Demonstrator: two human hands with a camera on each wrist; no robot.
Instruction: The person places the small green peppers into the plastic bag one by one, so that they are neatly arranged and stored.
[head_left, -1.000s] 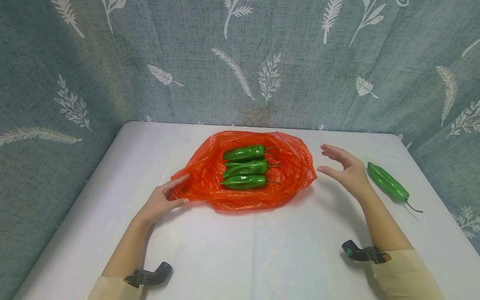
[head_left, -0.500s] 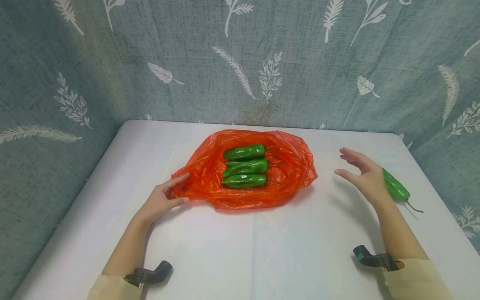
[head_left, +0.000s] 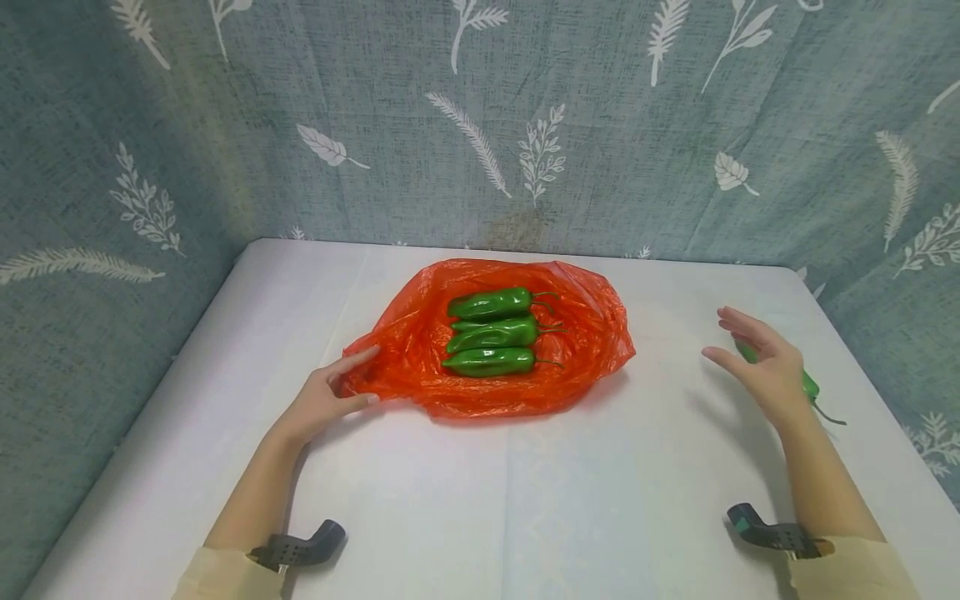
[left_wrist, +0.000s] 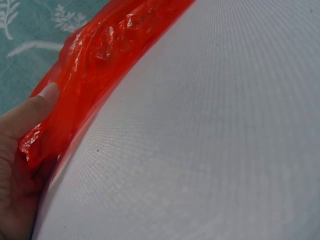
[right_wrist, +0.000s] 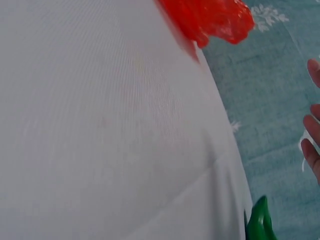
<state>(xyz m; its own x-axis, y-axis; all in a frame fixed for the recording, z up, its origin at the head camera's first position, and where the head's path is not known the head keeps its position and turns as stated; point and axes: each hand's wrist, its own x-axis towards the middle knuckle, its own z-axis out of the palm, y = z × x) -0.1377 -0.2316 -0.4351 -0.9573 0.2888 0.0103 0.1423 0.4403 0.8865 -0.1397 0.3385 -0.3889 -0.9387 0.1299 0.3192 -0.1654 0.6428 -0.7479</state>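
Observation:
In the head view, a red plastic bag [head_left: 405, 375] lies spread in the middle of the table, with several green peppers [head_left: 491, 333] side by side on it. My left hand [head_left: 318, 404] rests at the bag's left end, index finger and thumb spread apart and touching the film; its other fingers are mostly hidden. At the right, my right hand [head_left: 768, 367] hovers with fingers apart and nothing held. Another green pepper [head_left: 810, 387] lies behind that hand, partly covered by it; in the right wrist view a pepper tip [right_wrist: 261, 222] shows at the bottom edge.
A white cloth [head_left: 555, 492] covers the table. Beyond its far edge hangs a blue-green curtain [head_left: 600, 167] with a white leaf print. Each wrist carries a dark camera mount, on the left [head_left: 300, 550] and on the right [head_left: 772, 533].
My right hand has moved right, away from the bag, until it is over the lone pepper and hides part of it. The left hand, bag and grouped peppers stay nearly as they were.

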